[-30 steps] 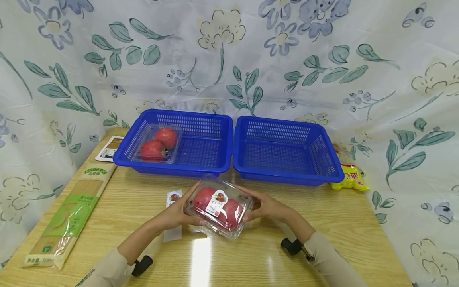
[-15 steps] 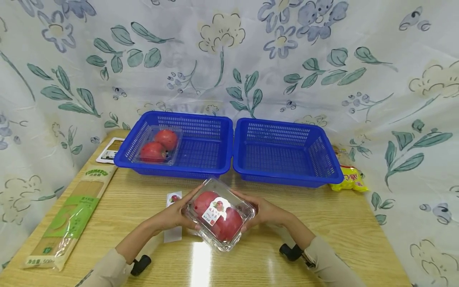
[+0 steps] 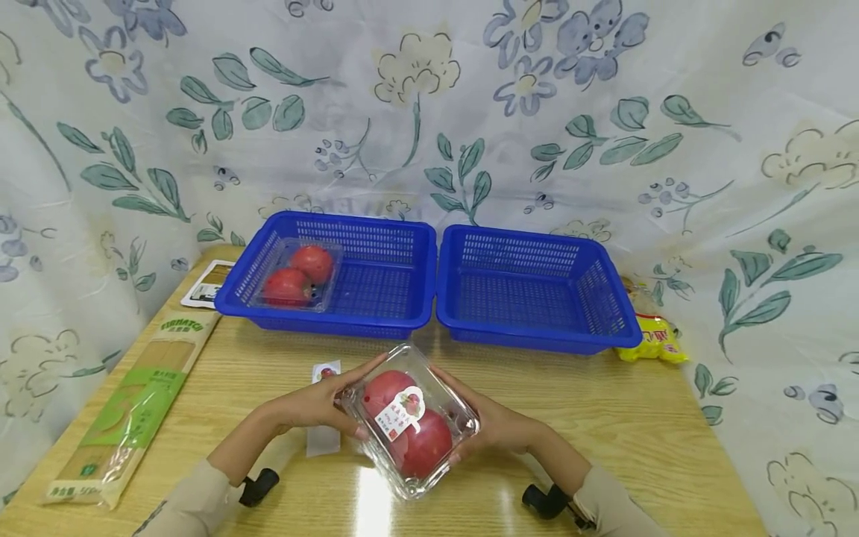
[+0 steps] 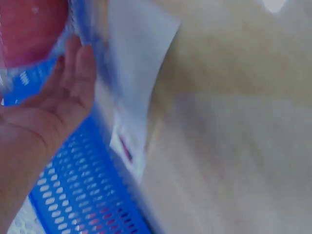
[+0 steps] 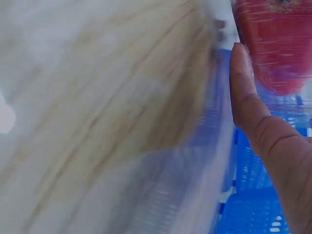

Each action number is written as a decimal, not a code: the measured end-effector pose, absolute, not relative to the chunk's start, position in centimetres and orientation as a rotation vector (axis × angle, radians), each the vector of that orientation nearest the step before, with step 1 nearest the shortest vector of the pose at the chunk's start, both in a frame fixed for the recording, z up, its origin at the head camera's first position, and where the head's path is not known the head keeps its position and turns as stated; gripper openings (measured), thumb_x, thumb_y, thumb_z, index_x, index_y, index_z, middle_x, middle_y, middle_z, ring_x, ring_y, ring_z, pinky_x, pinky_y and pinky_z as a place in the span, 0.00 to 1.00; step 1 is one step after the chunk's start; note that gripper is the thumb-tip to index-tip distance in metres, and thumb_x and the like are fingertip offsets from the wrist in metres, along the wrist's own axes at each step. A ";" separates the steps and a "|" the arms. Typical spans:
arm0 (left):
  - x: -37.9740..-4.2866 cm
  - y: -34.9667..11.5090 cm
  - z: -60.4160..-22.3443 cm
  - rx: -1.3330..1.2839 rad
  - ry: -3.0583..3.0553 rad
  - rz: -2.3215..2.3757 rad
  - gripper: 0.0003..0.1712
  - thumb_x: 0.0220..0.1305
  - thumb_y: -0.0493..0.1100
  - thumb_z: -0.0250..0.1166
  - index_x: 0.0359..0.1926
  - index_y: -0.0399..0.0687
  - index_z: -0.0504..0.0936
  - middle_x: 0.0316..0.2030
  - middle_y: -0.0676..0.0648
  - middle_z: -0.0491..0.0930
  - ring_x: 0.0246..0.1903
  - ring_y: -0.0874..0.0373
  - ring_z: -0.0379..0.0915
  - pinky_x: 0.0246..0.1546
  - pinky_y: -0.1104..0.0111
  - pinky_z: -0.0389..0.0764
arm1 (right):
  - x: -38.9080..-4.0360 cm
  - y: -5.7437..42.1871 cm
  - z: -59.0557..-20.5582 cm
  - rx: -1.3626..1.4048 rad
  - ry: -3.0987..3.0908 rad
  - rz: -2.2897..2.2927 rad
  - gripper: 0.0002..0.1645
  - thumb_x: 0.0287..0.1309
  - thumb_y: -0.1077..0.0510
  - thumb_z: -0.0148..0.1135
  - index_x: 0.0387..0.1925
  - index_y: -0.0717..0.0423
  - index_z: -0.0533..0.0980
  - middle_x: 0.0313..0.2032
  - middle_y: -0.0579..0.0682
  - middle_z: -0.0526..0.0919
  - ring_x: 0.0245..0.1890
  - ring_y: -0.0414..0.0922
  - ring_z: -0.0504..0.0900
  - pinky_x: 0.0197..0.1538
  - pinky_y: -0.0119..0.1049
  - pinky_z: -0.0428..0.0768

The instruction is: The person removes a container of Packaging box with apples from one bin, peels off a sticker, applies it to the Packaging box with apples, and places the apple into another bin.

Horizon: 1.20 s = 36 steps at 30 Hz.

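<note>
In the head view a clear plastic fruit box [image 3: 400, 412] with two round red fruits [image 3: 429, 445] and a white label is held over the front of the table, turned at a slant. My left hand [image 3: 310, 406] grips its left side and my right hand [image 3: 502, 424] grips its right side, thumbs at the near edges. The left wrist view shows my left hand [image 4: 61, 105] against the box with one red fruit [image 4: 31, 31] partly visible. From the right wrist, my right hand [image 5: 268, 124] lies along the box beside a red fruit [image 5: 275, 44].
Behind stand two blue baskets; the left basket [image 3: 385, 291] contains another fruit box [image 3: 298, 276], beside the right basket [image 3: 530, 298]. A noodle pack [image 3: 137, 406] and a small packet [image 3: 206, 285] lie left. A label sheet [image 3: 323, 440] and a yellow bag [image 3: 654, 339] are also there.
Both hands have turned the fruit box clockwise and brought it slightly nearer, with its lid now facing more upward to the head camera. The baskets and other goods stay where they were.
</note>
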<state>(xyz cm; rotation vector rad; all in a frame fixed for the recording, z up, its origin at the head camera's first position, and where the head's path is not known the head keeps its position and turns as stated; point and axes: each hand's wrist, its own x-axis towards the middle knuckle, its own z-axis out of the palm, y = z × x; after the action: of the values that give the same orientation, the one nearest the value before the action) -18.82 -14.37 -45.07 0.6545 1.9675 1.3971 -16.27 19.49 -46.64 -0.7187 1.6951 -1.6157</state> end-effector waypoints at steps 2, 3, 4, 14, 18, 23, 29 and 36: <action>-19.0 -14.8 -44.4 0.661 1.982 1.392 0.58 0.61 0.45 0.71 0.79 0.70 0.40 0.76 0.35 0.47 0.67 0.36 0.60 0.61 0.51 0.70 | -15.9 20.0 -46.2 -0.727 1.648 -1.660 0.74 0.46 0.67 0.77 0.79 0.31 0.38 0.76 0.62 0.44 0.67 0.59 0.67 0.59 0.48 0.78; -19.1 -15.0 -44.0 0.656 1.986 1.404 0.56 0.64 0.46 0.68 0.79 0.71 0.39 0.75 0.33 0.48 0.67 0.35 0.60 0.61 0.50 0.71 | -15.8 20.4 -45.9 -0.729 1.633 -1.678 0.74 0.46 0.67 0.77 0.79 0.32 0.38 0.76 0.64 0.44 0.66 0.60 0.68 0.58 0.49 0.78; -19.3 -15.1 -43.6 0.647 1.985 1.428 0.53 0.67 0.46 0.65 0.79 0.72 0.38 0.75 0.32 0.50 0.67 0.34 0.61 0.61 0.49 0.72 | -15.7 20.7 -45.5 -0.734 1.632 -1.693 0.74 0.46 0.67 0.77 0.79 0.32 0.37 0.76 0.64 0.44 0.65 0.60 0.69 0.57 0.50 0.79; -20.8 -12.5 -41.8 0.625 1.991 1.553 0.40 0.78 0.51 0.50 0.78 0.76 0.36 0.63 0.31 0.72 0.55 0.39 0.78 0.54 0.48 0.77 | -17.8 24.7 -40.2 -0.796 1.822 -1.811 0.73 0.47 0.65 0.77 0.79 0.35 0.36 0.79 0.55 0.36 0.72 0.56 0.57 0.63 0.44 0.74; -21.2 -9.6 -41.5 0.570 2.051 1.545 0.42 0.76 0.54 0.53 0.78 0.74 0.37 0.59 0.31 0.76 0.52 0.39 0.79 0.49 0.52 0.80 | -19.6 25.7 -39.0 -0.718 1.790 -1.925 0.72 0.51 0.68 0.73 0.79 0.31 0.35 0.78 0.55 0.36 0.67 0.52 0.67 0.58 0.45 0.78; -21.9 -5.5 -41.4 0.489 2.176 1.579 0.46 0.73 0.55 0.56 0.79 0.70 0.37 0.50 0.30 0.81 0.40 0.39 0.84 0.41 0.53 0.82 | -22.3 26.4 -37.9 -0.597 1.838 -1.995 0.68 0.55 0.69 0.69 0.77 0.23 0.36 0.78 0.52 0.37 0.66 0.54 0.69 0.57 0.44 0.80; -21.9 -0.5 -41.8 0.260 2.269 1.674 0.53 0.69 0.65 0.58 0.78 0.73 0.29 0.54 0.26 0.76 0.25 0.42 0.85 0.30 0.51 0.85 | -25.5 26.7 -37.4 -0.464 1.876 -2.040 0.65 0.60 0.71 0.62 0.76 0.21 0.34 0.77 0.57 0.46 0.60 0.49 0.75 0.54 0.42 0.82; -22.3 3.7 -42.6 0.117 2.394 1.673 0.55 0.66 0.73 0.54 0.78 0.72 0.28 0.45 0.25 0.80 0.14 0.51 0.82 0.22 0.54 0.83 | -28.0 27.0 -37.8 -0.339 1.995 -2.035 0.64 0.62 0.70 0.61 0.77 0.22 0.33 0.77 0.56 0.41 0.60 0.54 0.74 0.53 0.43 0.82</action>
<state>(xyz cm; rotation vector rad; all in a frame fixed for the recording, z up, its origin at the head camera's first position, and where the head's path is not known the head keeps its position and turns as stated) -22.26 3.69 -42.56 0.1168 2.3938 1.6729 -27.98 26.96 -37.76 -0.3389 1.9950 -2.0347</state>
